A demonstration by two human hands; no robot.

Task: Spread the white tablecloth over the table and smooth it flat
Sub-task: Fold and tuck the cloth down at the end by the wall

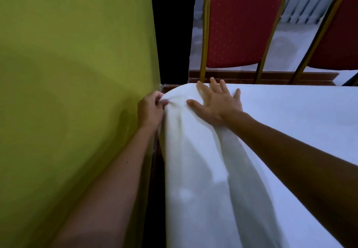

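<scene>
The white tablecloth (280, 123) covers the table and bunches into long folds along its left side. My left hand (152, 110) pinches the cloth's left edge near the far corner, fingers curled round a gathered bit of fabric. My right hand (218, 102) lies flat on the cloth just to the right, fingers spread and pressing down near the far edge. A strip of the dark wooden table (157, 162) shows between the cloth and the wall.
A yellow-green wall (73, 92) stands tight against the table's left side. Two red padded chairs with gold frames, one (244, 24) at the far edge and another (337, 38) to its right, face the table. A dark gap lies beside the wall's end.
</scene>
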